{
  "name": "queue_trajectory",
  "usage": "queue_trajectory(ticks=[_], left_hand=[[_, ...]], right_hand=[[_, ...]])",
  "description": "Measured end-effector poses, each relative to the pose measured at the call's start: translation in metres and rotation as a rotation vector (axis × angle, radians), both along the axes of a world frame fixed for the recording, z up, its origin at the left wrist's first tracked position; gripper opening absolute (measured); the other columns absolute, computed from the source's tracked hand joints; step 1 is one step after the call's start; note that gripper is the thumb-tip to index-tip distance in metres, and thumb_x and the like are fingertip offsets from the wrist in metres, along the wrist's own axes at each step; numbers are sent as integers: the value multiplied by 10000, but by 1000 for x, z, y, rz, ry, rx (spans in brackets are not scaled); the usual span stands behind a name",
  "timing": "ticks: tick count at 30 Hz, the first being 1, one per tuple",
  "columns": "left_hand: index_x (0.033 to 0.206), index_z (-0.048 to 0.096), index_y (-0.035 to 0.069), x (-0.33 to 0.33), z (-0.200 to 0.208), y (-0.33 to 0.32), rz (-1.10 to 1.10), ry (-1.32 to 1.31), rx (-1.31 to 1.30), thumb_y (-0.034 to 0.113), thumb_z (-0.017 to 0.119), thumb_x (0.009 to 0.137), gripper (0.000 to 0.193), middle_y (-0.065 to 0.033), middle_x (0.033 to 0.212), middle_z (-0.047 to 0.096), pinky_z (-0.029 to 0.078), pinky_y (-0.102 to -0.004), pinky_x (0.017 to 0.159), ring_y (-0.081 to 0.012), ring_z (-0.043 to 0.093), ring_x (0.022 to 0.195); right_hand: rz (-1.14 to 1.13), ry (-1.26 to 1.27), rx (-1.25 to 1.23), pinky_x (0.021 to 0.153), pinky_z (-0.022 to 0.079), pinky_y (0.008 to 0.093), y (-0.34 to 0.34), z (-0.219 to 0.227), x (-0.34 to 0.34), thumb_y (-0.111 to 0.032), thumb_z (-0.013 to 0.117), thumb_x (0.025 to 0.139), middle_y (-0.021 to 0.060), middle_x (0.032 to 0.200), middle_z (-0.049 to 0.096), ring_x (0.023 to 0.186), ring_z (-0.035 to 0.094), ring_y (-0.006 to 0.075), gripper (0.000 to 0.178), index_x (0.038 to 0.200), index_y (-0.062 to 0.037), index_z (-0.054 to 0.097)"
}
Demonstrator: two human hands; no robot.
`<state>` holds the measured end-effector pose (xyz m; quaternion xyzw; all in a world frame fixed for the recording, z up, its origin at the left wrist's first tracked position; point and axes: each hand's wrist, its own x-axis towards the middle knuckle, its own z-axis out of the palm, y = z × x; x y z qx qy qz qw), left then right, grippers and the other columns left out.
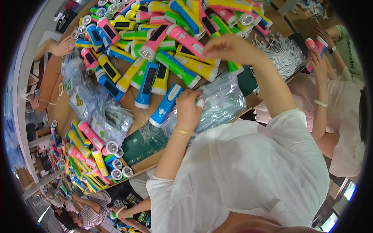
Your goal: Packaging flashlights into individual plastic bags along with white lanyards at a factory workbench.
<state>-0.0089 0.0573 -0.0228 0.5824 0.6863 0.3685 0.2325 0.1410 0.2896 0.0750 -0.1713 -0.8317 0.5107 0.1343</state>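
Observation:
My left hand [188,109] lies on a pile of clear plastic bags [223,97], its fingers bent closed. Something white shows at its fingertips, and what the fingers hold is hidden. A blue flashlight [166,106] with a white end lies right beside that hand. Farther forward and to the right, my right hand [229,48] hangs over the heap with its fingers loosely curved and apart. Its fingertips come close to the end of a pink flashlight [185,41]; I cannot tell if they touch. Below it lie a yellow flashlight [196,66] and a green one [178,69].
Flashlights in several colours cover the table's far side, with another heap [87,155] at the left. More plastic bags [97,106] lie left of centre. White cables [279,52] are piled at the right. Another person's hand [62,47] reaches in at the left; a co-worker holds flashlights [316,50] at the right.

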Motion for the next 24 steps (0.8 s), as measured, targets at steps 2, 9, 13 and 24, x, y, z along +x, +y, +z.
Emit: queue_trajectory(ticks=[2, 9, 13, 24], left_hand=[[926, 686, 43, 1, 3, -1, 6, 26, 31, -1, 702, 751, 181, -124, 932, 660, 437, -454, 833, -359, 601, 969], [946, 668, 48, 10, 11, -4, 1, 95, 144, 4, 713, 761, 195, -132, 940, 653, 433, -447, 841, -350, 598, 966], [961, 683, 56, 8, 12, -11, -17, 197, 139, 22, 718, 782, 186, -123, 944, 664, 436, -440, 846, -336, 612, 953], [1002, 714, 51, -17, 31, -50, 167, 27, 127, 21, 729, 813, 191, -105, 910, 711, 451, -394, 849, -300, 637, 887]], right_hand=[[64, -204, -64, 778, 524, 301, -48, -17, 4, -141, 785, 864, 59, 956, 742, 867, 685, 153, 169, 996, -40, 755], [29, -109, 444, 815, 510, 424, -100, -67, 20, -93, 793, 767, 90, 923, 653, 949, 632, 318, 188, 918, -55, 688], [35, -13, 490, 792, 508, 438, -103, -67, 19, -94, 772, 774, 81, 875, 637, 914, 640, 311, 143, 850, -67, 654], [101, 176, 309, 820, 501, 424, -121, -68, -1, -21, 738, 816, 79, 969, 660, 932, 633, 321, 288, 1088, -104, 692]])
